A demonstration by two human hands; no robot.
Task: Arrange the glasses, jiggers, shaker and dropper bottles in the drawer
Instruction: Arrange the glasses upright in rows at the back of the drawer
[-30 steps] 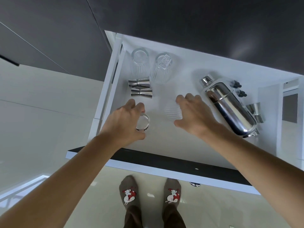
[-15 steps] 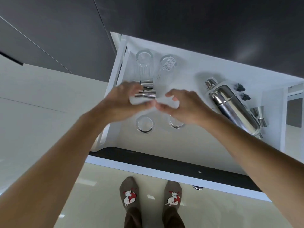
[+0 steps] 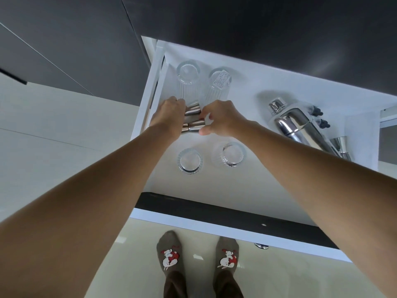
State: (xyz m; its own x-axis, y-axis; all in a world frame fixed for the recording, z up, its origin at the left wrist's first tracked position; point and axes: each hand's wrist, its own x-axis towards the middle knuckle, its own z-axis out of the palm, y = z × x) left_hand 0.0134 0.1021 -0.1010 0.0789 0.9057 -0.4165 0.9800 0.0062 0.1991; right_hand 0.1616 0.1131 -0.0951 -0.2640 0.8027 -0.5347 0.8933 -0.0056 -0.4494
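The two steel jiggers (image 3: 192,118) lie on their sides, one behind the other, a little left of the middle of the frame, on the white floor of the open drawer (image 3: 214,186). They are small double cones of polished metal, so I judge them light, stiff and not fragile, but smooth and ready to roll or slip; the narrow waist between the two cones seems the safest place to pinch, and the wide rims at the ends are the second choice. The left hand (image 3: 169,117) is curled at the left ends of both jiggers and the right hand (image 3: 221,119) is curled at their right ends, with the thumb low beside the nearer one; the fingers touch the metal, but whether they already grip it firmly I cannot tell (the fingertips are partly hidden). Just behind the jiggers, toward the upper part of the frame, two ribbed glasses (image 3: 202,82) lie on their sides, and these are fragile and close enough that a knock from the metal could chip them. Nearer to the person, in the lower middle of the drawer, two short ribbed glasses (image 3: 211,159) stand upright side by side, apart from the hands. At the right of the frame the large shaker (image 3: 300,125) lies diagonally, heavy-looking and slippery, with two dark-capped dropper bottles (image 3: 321,118) just behind it and one more jigger (image 3: 341,145) at its lower right end.
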